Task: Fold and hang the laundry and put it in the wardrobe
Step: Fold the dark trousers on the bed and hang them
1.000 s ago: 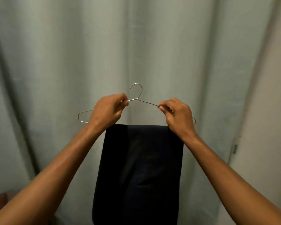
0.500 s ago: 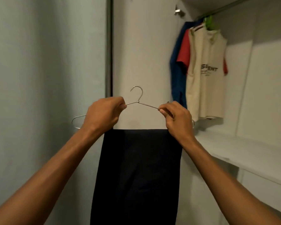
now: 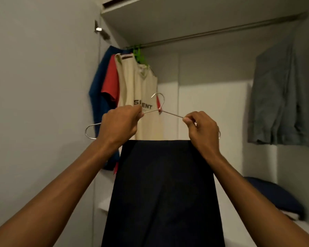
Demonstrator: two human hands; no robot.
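Left hand (image 3: 117,126) and right hand (image 3: 202,130) pinch hanger (image 3: 169,113) shoulders; hook (image 3: 158,100) between grips stays free for rail (image 3: 221,31); trousers (image 3: 164,193) drape below.

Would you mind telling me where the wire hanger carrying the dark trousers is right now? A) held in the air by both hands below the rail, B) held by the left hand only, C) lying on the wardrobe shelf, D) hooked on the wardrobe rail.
A: the left hand and right hand each grip a shoulder of the wire hanger, whose hook hangs free well below the rail, with the dark trousers draped over its bar.
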